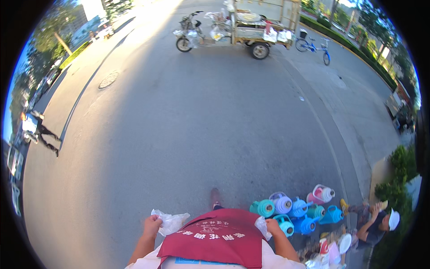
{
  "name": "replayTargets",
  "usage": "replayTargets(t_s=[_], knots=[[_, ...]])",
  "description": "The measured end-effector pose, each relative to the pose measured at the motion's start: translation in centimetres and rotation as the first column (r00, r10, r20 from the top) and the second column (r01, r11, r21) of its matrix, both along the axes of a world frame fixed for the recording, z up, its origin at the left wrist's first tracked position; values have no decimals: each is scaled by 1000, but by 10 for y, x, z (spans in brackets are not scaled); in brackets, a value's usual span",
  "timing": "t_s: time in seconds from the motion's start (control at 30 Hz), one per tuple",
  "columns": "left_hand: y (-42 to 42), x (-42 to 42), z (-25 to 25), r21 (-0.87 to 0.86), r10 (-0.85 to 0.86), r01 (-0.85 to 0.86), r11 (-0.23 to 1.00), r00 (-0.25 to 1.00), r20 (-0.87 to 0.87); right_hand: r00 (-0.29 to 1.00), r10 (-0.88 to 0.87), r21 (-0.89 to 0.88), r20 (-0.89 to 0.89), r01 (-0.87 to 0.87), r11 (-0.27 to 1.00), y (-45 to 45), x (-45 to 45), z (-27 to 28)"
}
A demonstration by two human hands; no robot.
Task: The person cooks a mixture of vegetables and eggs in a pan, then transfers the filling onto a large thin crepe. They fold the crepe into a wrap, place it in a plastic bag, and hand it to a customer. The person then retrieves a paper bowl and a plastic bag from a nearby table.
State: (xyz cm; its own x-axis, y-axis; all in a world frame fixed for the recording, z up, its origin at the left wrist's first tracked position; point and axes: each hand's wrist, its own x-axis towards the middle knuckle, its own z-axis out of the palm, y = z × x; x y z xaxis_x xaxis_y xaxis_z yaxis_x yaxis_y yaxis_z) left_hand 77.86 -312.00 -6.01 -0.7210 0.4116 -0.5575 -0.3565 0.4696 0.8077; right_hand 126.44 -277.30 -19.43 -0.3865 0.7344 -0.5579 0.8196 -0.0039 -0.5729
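Note:
My left hand (153, 223) pinches a thin, clear plastic bag (172, 223) that hangs crumpled beside my dark red apron (215, 232). In my right hand (272, 226) is another piece of clear plastic (262, 227), partly bunched against the apron's other side. The apron bears white writing. One dark red shoe (215, 197) shows ahead on the asphalt. Just right of my right hand stand several vacuum flasks with handles: a green one (263, 208), a lavender one (281, 203), a blue one (299, 207) and a pink and white one (320, 194) among them.
A cargo tricycle (258, 33) laden with bags is parked across the road ahead, with a blue bicycle (313, 49) behind it. A person (378, 225) in a white cap is at right, near assorted goods (331, 252). Another person (38, 129) walks at far left. A manhole cover (108, 80) lies in the road.

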Motion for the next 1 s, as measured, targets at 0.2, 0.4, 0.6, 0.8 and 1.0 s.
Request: replayTargets(t_s=[0.2, 0.4, 0.6, 0.8, 1.0], knots=[[99, -63, 3, -154, 25, -41, 987, 994, -105, 996, 70, 49, 52, -73, 996, 158, -71, -52], [211, -129, 24, -113, 40, -75, 991, 958, -283, 914, 367, 14, 172, -375, 927, 293, -249, 53], [308, -184, 64, 32, 201, -204, 979, 908, -367, 673, 705, 303, -222, -640, 706, 375, -457, 124], [448, -274, 106, 36, 116, -111, 993, 933, -341, 657, 443, -324, -610, -717, 617, 413, -559, 125], [618, -345, 61, 153, 14, 55, 987, 909, -417, 773, 361, -484, -522, -616, 621, 507, -615, 267]])
